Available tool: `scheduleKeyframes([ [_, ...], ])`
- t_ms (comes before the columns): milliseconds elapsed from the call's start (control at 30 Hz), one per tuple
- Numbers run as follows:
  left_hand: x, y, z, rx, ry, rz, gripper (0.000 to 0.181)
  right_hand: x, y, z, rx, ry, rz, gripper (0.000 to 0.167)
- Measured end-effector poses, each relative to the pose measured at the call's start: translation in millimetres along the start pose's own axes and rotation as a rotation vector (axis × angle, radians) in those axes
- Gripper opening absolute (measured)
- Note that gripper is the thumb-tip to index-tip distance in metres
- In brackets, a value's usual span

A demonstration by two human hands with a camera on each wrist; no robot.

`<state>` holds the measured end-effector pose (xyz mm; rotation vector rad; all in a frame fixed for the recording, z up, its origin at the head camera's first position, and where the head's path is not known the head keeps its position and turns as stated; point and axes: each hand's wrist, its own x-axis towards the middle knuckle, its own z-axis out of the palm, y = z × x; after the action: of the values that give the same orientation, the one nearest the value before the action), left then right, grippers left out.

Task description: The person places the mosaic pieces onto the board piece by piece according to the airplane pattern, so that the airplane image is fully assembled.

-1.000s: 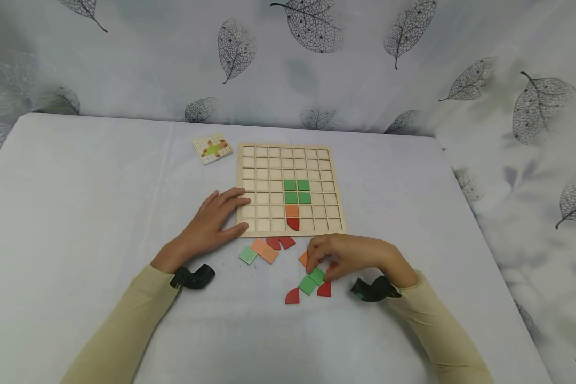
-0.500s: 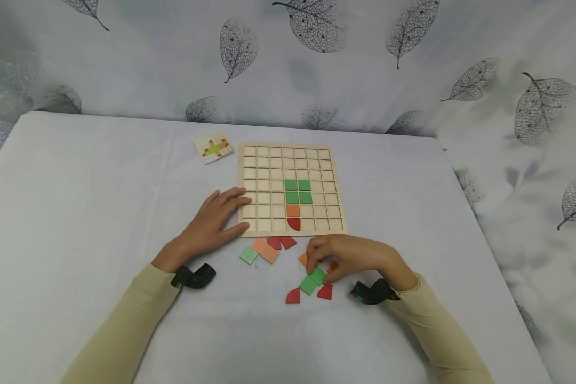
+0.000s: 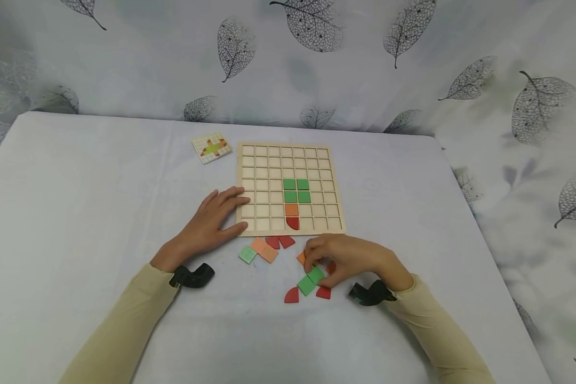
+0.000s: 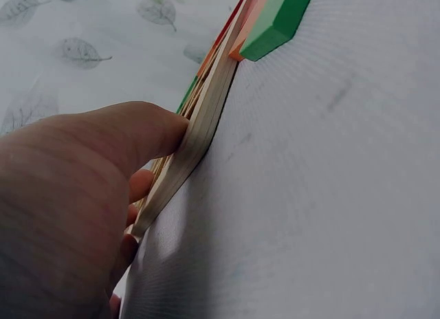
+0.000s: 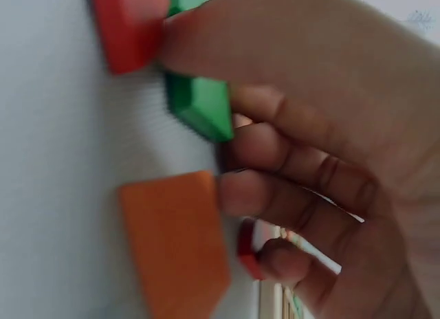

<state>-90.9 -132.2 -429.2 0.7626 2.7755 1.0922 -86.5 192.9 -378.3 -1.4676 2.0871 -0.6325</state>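
On the tabletop, the grid board lies ahead of both hands, with the left hand spread at its left edge, fingertips resting on it. The right hand, nearer to the loose green tile, is positioned just off the board's near edge and pinches that tile between thumb and fingertip. The tile is square, without a long axis, set diagonal to the grid; whether it is raised cannot be determined.

Green tile, pale gridded board
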Motion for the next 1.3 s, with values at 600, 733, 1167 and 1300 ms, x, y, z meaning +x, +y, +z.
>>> scheduleKeyframes([
  [600,-1.7,1.2,0.7,-0.009,-0.015,-0.014,0.053,-1.3,9.4,2.8,0.147,0.026,-0.007,0.018],
  [733,-1.1,1.8,0.6,-0.009,-0.014,-0.012,0.053,0.3,12.7,0.8,0.18,0.029,-0.039,0.018],
  [1167,0.0,2.5,-1.2,0.002,-0.013,-0.018,0.053,9.9,17.2,-6.4,0.239,0.027,-0.088,0.022],
  [1300,-0.1,1.7,-1.6,0.0,-0.014,-0.019,0.053,12.8,17.9,-9.0,0.25,0.042,-0.097,0.023],
])
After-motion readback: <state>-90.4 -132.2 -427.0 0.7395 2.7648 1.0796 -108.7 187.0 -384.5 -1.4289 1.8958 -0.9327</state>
